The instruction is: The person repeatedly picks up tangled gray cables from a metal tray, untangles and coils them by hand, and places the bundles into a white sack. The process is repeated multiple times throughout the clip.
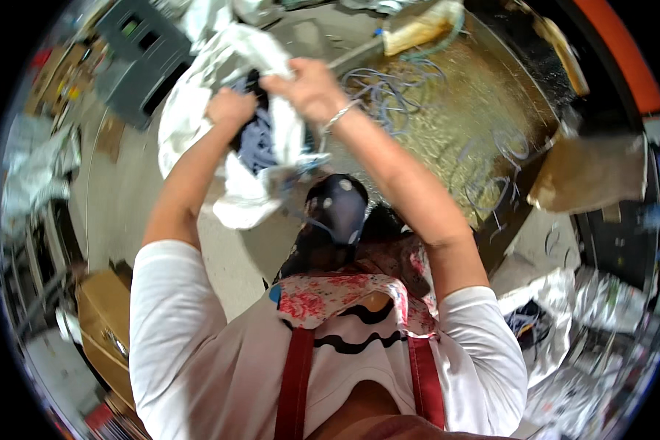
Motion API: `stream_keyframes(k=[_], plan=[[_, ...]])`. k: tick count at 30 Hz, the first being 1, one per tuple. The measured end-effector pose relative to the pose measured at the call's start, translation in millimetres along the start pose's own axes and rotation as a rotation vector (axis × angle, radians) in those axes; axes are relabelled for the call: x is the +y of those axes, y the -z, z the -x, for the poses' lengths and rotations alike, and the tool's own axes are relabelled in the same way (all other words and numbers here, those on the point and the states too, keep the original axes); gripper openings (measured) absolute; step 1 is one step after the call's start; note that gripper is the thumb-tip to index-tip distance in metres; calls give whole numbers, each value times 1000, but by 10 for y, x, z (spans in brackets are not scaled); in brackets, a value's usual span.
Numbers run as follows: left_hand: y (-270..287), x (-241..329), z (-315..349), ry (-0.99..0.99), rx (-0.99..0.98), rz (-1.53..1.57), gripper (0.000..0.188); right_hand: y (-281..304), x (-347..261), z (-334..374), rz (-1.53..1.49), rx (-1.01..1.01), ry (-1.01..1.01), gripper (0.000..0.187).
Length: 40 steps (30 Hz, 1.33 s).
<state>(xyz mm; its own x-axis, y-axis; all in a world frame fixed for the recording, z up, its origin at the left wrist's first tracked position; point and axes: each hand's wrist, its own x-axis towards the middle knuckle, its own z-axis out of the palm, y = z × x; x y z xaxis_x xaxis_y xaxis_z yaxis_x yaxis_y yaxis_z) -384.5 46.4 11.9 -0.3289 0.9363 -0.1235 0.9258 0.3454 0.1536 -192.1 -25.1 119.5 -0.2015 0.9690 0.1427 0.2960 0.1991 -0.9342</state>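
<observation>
A white woven sack (187, 110) stands in front of me at the upper left, its mouth facing up. Grey-blue and dark strips (257, 143) show inside it. My left hand (232, 108) is closed at the near left part of the mouth, on the white fabric. At the right side of the mouth, my right hand (309, 89), with a bracelet at the wrist, has its fingers bent over the rim and closed on it. Motion blurs the fingertips of both hands. The sack's lower edge (246, 209) hangs toward my knees.
Right of the sack lies a wide shallow tray (447, 110) with wet-looking liquid and tangled grey cords (396, 84). A grey plastic stool (143, 59) stands at the upper left. A cardboard box (103, 315) is at my left, and an open white bag (543, 319) at my right.
</observation>
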Motion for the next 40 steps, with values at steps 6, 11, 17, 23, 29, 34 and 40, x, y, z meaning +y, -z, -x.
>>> stream_keyframes(k=[6, 11, 17, 23, 29, 34, 40], plan=[[204, -295, 21, -106, 249, -7, 101, 51, -45, 466, 232, 193, 139, 58], [1222, -182, 609, -385, 287, 170, 66, 620, 499, 1080, 454, 213, -24, 34], [1428, 857, 2354, -987, 333, 993, 31, 916, 1188, 1578, 571, 37, -264, 20], [471, 1965, 2646, -955, -216, 1248, 34, 983, 1483, 1791, 675, -185, -251, 21], [-847, 2425, 1965, -919, -113, 1054, 31, 840, 2019, 2212, 475, -223, -227, 16], [-1174, 2493, 1744, -668, -284, 829, 32, 900, 2089, 2261, 696, -300, -198, 8], [-1392, 2984, 1459, -604, -344, 863, 32, 1054, 2290, 1682, 208, -635, -646, 16]])
